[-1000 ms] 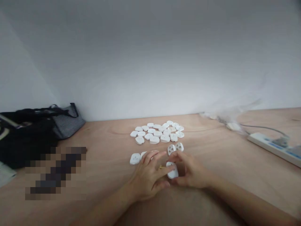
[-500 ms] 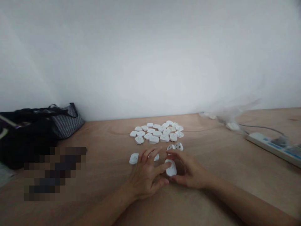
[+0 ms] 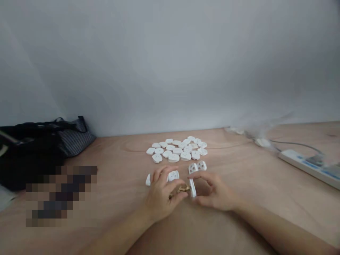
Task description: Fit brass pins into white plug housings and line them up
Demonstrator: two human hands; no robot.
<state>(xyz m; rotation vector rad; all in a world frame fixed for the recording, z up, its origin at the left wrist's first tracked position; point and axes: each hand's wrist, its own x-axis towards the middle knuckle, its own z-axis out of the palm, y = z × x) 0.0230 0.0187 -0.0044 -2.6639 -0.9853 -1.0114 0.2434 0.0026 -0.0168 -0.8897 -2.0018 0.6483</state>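
White plastic socket piece (image 3: 192, 188) stands on edge above the wooden surface (image 3: 239, 170), gripped between the thumb and fingers of the person's right hand (image 3: 207, 187); half a second ago its broad face showed, a left finger against it. Now the left hand (image 3: 170, 194) pinches a brass-coloured part (image 3: 183, 189) right beside it; whether they touch, I cannot tell. Two holed pieces (image 3: 193, 168) sit just beyond the right hand, and a cluster of white pieces (image 3: 177, 151) lies farther back, unmoved.

Free tabletop (image 3: 255, 177) btwn R hand (image 3: 216, 193) & pwr strip (image 3: 305, 165); white pcs (image 3: 177, 151) (tight cluster) block way fwd.
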